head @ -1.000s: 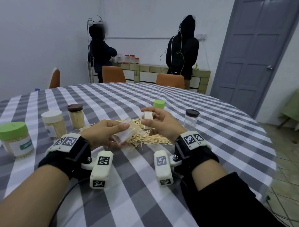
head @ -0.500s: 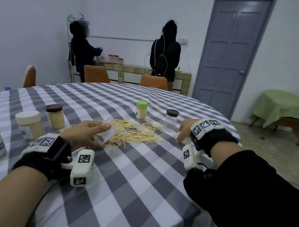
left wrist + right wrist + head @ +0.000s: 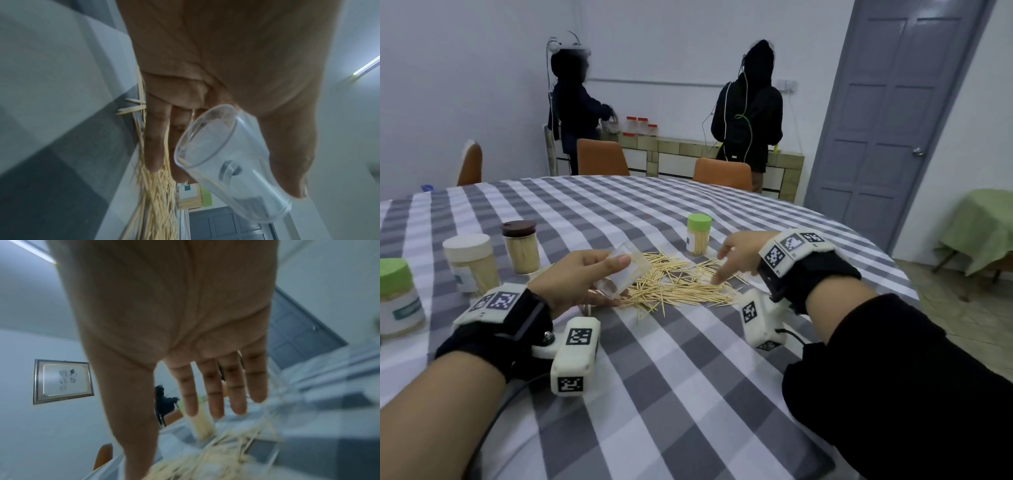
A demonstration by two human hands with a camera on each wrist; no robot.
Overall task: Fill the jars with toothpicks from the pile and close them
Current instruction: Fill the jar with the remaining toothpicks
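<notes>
Both hands work — left hand (image 3: pixel 571 279) grips the clear jar (image 3: pixel 625 272), right hand (image 3: pixel 738 255), seemingly empty, spreads over toothpicks (image 3: pixel 681 286).

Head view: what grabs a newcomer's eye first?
The scattered pile of pale wooden toothpicks mid-table on the grey-and-white checked tablecloth, with the open right hand reaching over its right edge. Just left of it, the left hand holds a clear, empty, lidless plastic jar tilted toward the pile.

Left hand (image 3: pixel 571 277) gripping, right hand (image 3: pixel 739 253) splayed
</notes>
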